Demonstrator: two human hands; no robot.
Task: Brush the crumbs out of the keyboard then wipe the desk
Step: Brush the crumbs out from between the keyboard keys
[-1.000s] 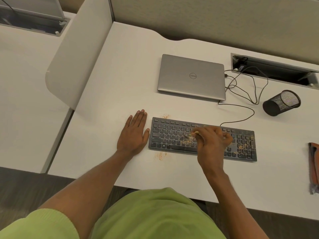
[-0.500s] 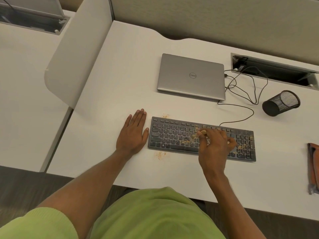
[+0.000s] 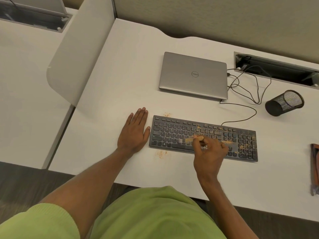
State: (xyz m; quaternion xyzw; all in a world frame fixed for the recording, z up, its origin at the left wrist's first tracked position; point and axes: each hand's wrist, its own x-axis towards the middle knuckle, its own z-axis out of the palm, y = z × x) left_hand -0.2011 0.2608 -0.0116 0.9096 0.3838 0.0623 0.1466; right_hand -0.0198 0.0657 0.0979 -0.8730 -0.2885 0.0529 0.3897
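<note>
nearby: closed dell laptop (image 3: 193, 75), tipped mesh cup (image 3: 283, 104). your right hand (image 3: 209, 152) pinches a tan brush (image 3: 198, 138) over the keyboard (image 3: 172, 133); left hand (image 3: 133, 133) flat, fingers straight.

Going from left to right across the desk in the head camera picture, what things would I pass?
Divider panel → left hand → keyboard → black mesh cup → brown thing at the right edge. The right hand and laptop overlap the keyboard, so they are left out.
</note>
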